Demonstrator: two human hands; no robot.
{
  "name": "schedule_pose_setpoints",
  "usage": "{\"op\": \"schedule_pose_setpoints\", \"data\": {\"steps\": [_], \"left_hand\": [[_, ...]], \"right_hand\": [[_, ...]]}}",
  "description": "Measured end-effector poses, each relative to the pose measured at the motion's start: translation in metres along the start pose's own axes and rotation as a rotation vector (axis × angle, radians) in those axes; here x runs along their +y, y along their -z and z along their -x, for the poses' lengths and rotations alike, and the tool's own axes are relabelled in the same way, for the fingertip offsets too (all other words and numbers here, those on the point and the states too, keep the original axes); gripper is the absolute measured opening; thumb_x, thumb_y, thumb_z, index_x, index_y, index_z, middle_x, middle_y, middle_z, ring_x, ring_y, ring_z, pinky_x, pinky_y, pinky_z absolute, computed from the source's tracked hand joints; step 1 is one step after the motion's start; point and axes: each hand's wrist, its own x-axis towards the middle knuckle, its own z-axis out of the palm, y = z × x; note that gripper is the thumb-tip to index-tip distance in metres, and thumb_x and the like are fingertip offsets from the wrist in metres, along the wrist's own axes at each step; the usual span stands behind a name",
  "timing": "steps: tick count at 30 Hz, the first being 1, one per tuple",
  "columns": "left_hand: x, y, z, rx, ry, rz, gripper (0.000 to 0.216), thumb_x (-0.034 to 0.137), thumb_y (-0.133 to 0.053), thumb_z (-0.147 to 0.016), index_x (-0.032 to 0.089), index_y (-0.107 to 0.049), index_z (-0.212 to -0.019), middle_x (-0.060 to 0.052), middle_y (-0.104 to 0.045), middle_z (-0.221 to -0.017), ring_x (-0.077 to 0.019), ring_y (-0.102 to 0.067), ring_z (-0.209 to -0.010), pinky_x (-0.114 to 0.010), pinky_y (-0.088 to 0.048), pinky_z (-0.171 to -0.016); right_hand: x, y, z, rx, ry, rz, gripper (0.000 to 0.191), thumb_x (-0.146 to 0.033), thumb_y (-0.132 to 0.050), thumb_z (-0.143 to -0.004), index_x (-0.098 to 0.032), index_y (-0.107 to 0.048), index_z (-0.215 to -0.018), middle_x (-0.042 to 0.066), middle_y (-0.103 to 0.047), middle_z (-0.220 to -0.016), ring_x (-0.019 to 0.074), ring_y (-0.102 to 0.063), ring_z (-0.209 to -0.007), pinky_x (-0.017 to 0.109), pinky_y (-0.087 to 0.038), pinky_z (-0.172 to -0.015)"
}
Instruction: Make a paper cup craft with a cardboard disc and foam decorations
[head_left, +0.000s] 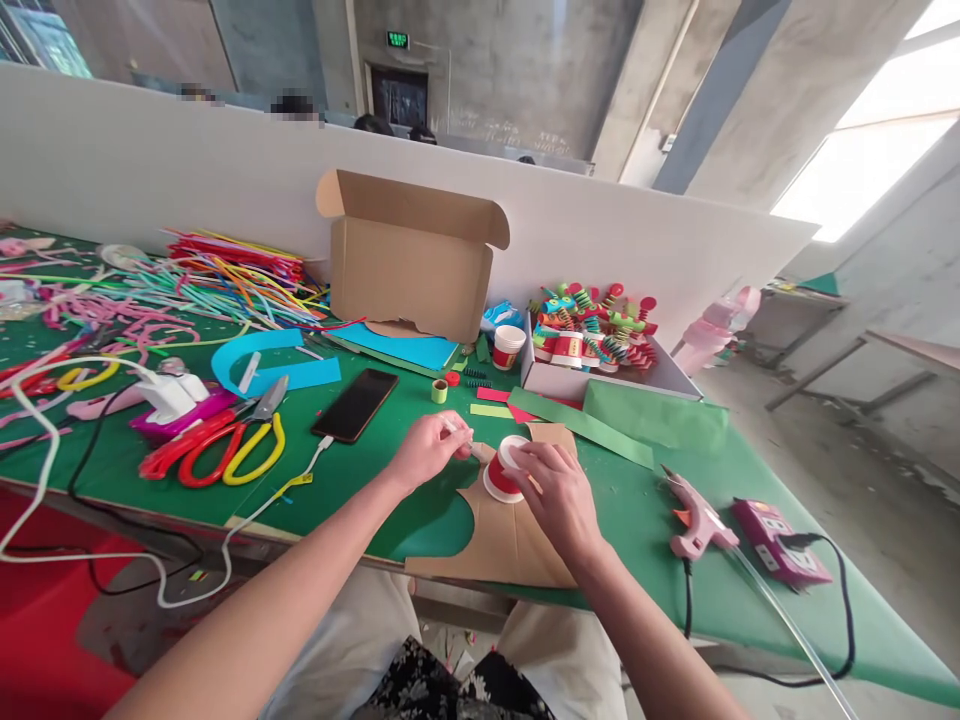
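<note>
A red and white paper cup (504, 474) stands upside down on a piece of brown cardboard (517, 550) with a curved cut-out. My right hand (556, 490) is closed around the cup's right side, its fingers reaching over the top. Left of the cup, my left hand (431, 452) pinches a slim whitish pen-like tool (475, 450), its tip close to the cup. I cannot tell whether the tip touches the cup. Behind my hands lie a small green paper roll (439, 391), a red roll (451, 379) and dark coiled strips (478, 384).
Left are scissors (259, 440), a phone (355, 404) and pipe cleaners (225, 290). An open cardboard box (411, 270) stands behind. A white box (615, 385) holds cup figures, near another paper cup (508, 347). Right lie a pink glue gun (701, 520) and a purple power strip (780, 545).
</note>
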Motion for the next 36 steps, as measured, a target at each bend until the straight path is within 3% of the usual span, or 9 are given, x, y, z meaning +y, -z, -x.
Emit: {"op": "schedule_pose_setpoints", "data": {"steps": [6, 10, 16, 36], "left_hand": [[0.004, -0.006, 0.027, 0.094, 0.019, -0.113, 0.025, 0.043, -0.054, -0.083, 0.020, -0.059, -0.074, -0.002, -0.071, -0.065, -0.0189, -0.069, -0.068, -0.026, -0.049, -0.062], [0.006, -0.017, 0.045, 0.162, -0.078, -0.179, 0.023, 0.037, -0.051, -0.087, 0.020, -0.058, -0.073, -0.001, -0.069, -0.067, -0.0153, -0.066, -0.063, -0.023, -0.047, -0.060], [0.003, -0.035, 0.067, 0.284, -0.207, -0.284, 0.020, 0.030, -0.048, -0.091, 0.021, -0.058, -0.076, -0.002, -0.068, -0.077, -0.0144, -0.064, -0.071, -0.022, -0.049, -0.066], [-0.001, -0.075, 0.106, 0.396, -0.566, -0.508, 0.015, 0.010, -0.044, -0.094, 0.021, -0.054, -0.093, -0.005, -0.067, -0.086, -0.0164, -0.066, -0.081, -0.027, -0.054, -0.073]], "right_hand": [[0.000, 0.001, -0.001, 0.001, 0.017, 0.019, 0.029, -0.034, -0.048, -0.098, -0.022, -0.072, -0.109, 0.008, -0.071, -0.101, 0.0211, -0.062, -0.087, 0.034, -0.050, -0.075], [0.000, 0.000, 0.000, 0.016, 0.005, 0.010, 0.029, -0.035, -0.048, -0.098, -0.021, -0.072, -0.108, 0.008, -0.071, -0.100, 0.0213, -0.062, -0.086, 0.035, -0.050, -0.075], [-0.001, 0.000, 0.000, 0.014, 0.003, 0.004, 0.028, -0.035, -0.049, -0.098, -0.021, -0.072, -0.106, 0.007, -0.071, -0.100, 0.0209, -0.061, -0.087, 0.034, -0.049, -0.077], [0.001, -0.005, 0.002, -0.008, -0.008, 0.009, 0.024, -0.034, -0.053, -0.096, -0.024, -0.072, -0.106, 0.007, -0.071, -0.101, 0.0216, -0.061, -0.089, 0.035, -0.048, -0.077]]}}
